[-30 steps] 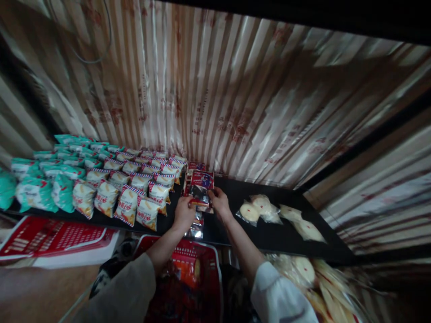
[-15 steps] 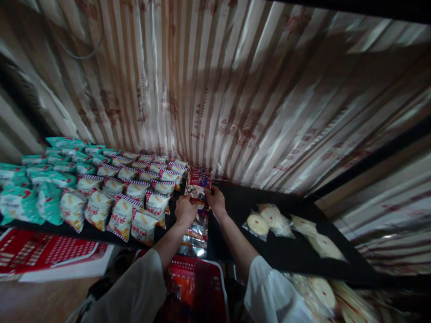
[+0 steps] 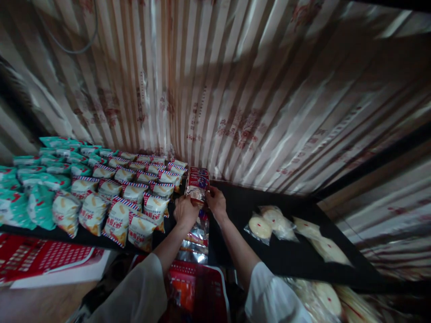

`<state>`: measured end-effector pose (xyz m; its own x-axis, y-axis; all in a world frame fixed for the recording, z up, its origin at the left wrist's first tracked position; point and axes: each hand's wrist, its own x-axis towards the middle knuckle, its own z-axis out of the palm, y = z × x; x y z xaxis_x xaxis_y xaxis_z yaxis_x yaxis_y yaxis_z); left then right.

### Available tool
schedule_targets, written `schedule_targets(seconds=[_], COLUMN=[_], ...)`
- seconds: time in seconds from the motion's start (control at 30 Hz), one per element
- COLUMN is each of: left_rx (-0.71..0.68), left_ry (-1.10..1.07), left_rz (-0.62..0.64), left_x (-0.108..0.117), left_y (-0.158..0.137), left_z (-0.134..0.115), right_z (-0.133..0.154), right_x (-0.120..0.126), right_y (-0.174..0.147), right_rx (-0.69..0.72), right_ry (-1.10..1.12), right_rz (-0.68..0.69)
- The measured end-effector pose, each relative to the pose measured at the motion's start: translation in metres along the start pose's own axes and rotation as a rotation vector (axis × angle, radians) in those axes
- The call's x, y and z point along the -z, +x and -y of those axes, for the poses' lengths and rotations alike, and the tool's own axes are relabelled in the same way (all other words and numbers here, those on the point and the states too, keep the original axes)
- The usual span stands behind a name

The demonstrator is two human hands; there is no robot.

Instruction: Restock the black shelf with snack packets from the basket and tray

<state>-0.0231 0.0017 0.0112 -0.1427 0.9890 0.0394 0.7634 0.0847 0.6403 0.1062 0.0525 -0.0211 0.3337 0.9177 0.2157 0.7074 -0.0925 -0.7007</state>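
Note:
A flat, shiny red and silver packet (image 3: pixel 198 196) is between my hands above the black shelf. My left hand (image 3: pixel 186 211) is closed with its thumb and fingers on the packet's left edge. On the opposite edge, my right hand (image 3: pixel 216 202) pinches it. Just behind lies a similar packet with a red and blue print (image 3: pixel 198 176). More silver-and-red packets (image 3: pixel 195 240) lie in a column on the shelf in front of my hands. Left of my left hand stand several puffy cream snack bags (image 3: pixel 156 205) with striped tops.
Teal snack bags (image 3: pixel 42 204) stand in rows at far left. Clear-wrapped round pale items (image 3: pixel 260 227) and flat pale packs (image 3: pixel 332 250) lie to the right on the black shelf (image 3: pixel 229 244). Red baskets (image 3: pixel 220 287) sit below its front edge. Corrugated sheeting (image 3: pixel 215 89) rises behind.
The packet between my hands has tilted, so more of its face shows near the packet behind it. My hands keep their hold in almost the same place. The view has shifted slightly.

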Motion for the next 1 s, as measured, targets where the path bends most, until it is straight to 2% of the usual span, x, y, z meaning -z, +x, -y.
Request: schedule_targets(seconds=[0.17,0.27,0.43,0.57,0.67,0.83,1.0], left_rx=[-0.025,-0.04,-0.197,-0.327,-0.357,-0.33,-0.328], left_ry=[0.025,0.052,0.099,0.092,0.096,0.156,0.146], left_rz=[-0.006,-0.036,-0.115,-0.102,-0.081,-0.041,-0.021], left_x=[-0.001,0.0,0.0,-0.01,-0.019,-0.023,-0.019], left_y=[-0.002,-0.005,-0.016,-0.022,-0.022,-0.02,-0.021], left_z=[0.001,0.001,-0.001,0.003,0.008,0.012,0.009], right_z=[0.003,0.005,0.008,0.013,0.02,0.034,0.033], right_x=[0.003,0.004,-0.001,-0.013,-0.024,-0.032,-0.034], right_y=[-0.004,-0.006,0.005,0.022,0.03,0.033,0.031], right_rx=[0.007,0.062,0.296,0.459,0.465,0.41,0.399], right_ry=[-0.072,-0.105,-0.197,-0.245,-0.321,-0.429,-0.436], right_rz=[-0.012,-0.01,-0.028,0.068,0.157,0.28,0.292])
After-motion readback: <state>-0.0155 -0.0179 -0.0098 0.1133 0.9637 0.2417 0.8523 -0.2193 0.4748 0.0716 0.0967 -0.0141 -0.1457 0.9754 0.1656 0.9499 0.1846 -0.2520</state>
